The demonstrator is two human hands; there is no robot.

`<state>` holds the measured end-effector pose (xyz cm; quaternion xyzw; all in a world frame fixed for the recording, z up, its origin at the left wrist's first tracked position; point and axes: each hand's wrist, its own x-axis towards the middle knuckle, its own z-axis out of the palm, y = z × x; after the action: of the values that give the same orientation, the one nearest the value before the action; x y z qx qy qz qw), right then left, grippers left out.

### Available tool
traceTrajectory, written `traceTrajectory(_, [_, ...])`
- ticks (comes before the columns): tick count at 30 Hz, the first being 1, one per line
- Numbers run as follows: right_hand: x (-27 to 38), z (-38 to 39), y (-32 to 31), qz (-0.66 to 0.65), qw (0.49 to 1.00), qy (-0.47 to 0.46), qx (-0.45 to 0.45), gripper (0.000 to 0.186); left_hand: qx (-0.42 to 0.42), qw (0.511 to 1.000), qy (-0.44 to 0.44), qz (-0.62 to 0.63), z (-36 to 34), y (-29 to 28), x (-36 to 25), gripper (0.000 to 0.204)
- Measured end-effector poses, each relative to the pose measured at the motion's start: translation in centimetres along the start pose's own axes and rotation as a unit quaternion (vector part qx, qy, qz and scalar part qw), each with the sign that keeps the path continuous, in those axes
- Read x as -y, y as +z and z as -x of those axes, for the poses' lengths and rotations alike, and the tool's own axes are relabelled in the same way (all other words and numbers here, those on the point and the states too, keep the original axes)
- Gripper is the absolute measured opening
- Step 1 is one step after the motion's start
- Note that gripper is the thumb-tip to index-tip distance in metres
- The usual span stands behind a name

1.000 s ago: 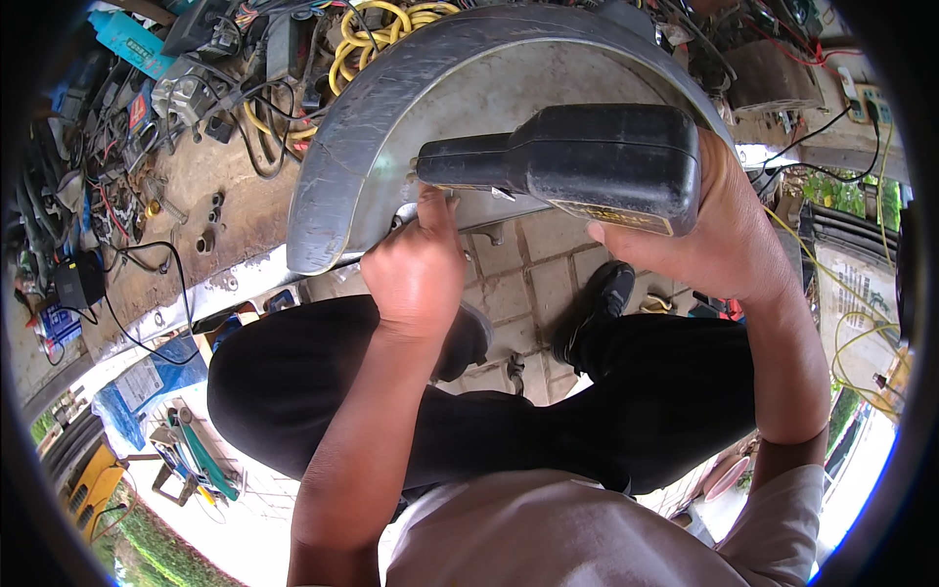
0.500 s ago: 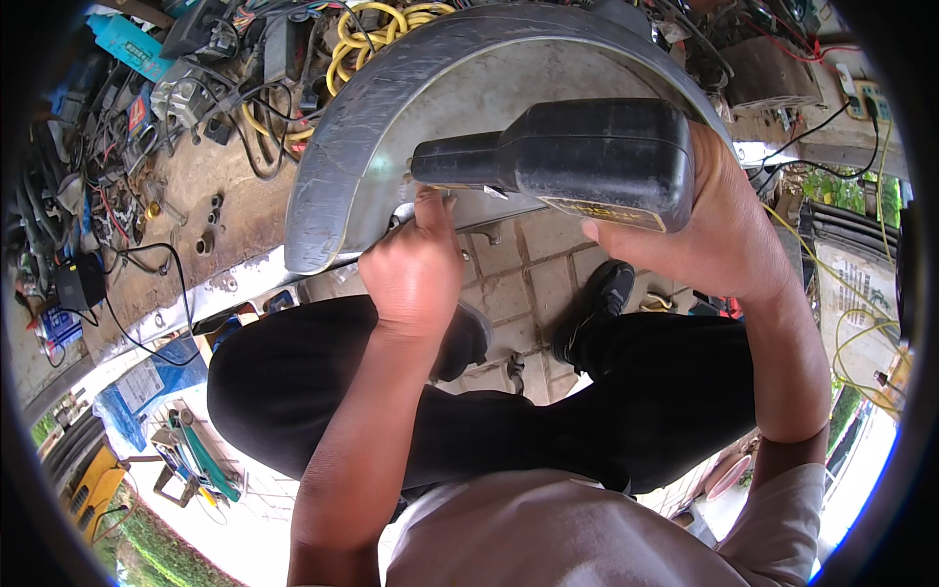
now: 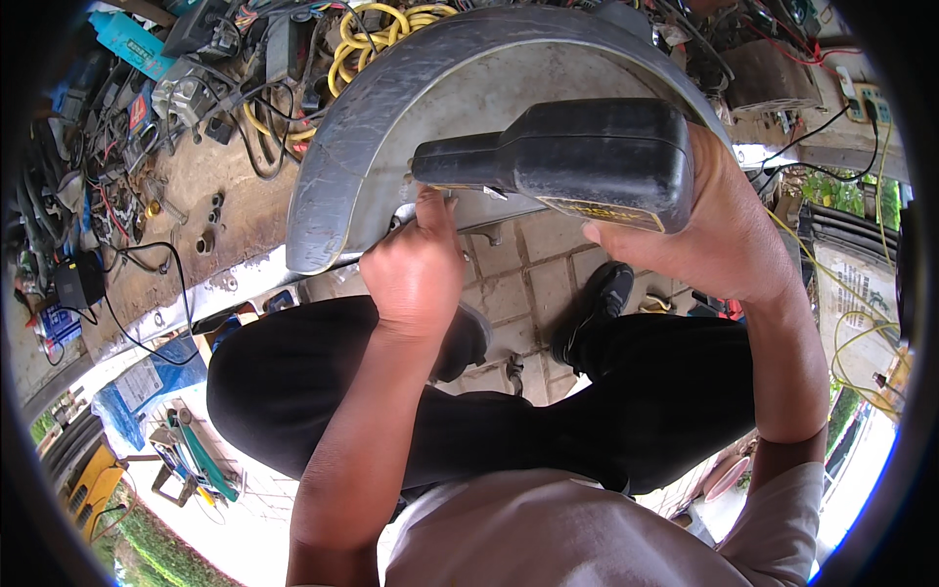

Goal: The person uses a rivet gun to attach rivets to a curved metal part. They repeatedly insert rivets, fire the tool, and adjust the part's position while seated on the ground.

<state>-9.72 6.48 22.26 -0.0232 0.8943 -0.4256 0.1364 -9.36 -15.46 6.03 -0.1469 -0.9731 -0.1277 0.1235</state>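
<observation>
In my right hand point(image 3: 729, 220) is a black, boxy cordless power tool point(image 3: 597, 152) with a yellow-edged label. Its narrow nose points left over a large grey curved fender point(image 3: 337, 181). My left hand point(image 3: 416, 259) is closed just beneath the nose, with one finger raised against its underside. A small shiny metal part point(image 3: 403, 213) shows beside that finger; what the curled fingers hold is hidden. The fender arches behind the tool and rests at the front of the workbench. Most of my right fingers are hidden behind the tool.
The wooden workbench point(image 3: 245, 210) carries tangled cables, a yellow hose coil point(image 3: 367, 39), a black adapter point(image 3: 80, 284) and small sockets point(image 3: 205, 242). A power strip point(image 3: 869, 103) is at the far right. My knees are below the bench edge, above a tiled floor point(image 3: 509, 269).
A pale glow on the fender near the tool's nose has gone out. Both hands, the tool and the fender stay almost where they were.
</observation>
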Motion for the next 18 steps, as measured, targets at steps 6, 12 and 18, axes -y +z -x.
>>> traceTrajectory(6, [-0.1, -0.1, -0.1, 0.010, 1.000, -0.027, -0.010, 0.060, 0.003, 1.000, 0.000, -0.013, 0.0, 0.0, 0.0, 0.038])
traceTrajectory(12, [-0.5, 0.0, 0.1, -0.019, 0.998, -0.002, -0.053, 0.057, -0.008, 1.000, 0.008, 0.007, 0.1, 0.2, 0.1, 0.038])
traceTrajectory(18, [0.6, 0.0, 0.3, -0.028, 0.995, 0.091, -0.040, 0.053, -0.022, 1.000, 0.012, -0.001, 0.1, 0.2, 0.0, 0.033])
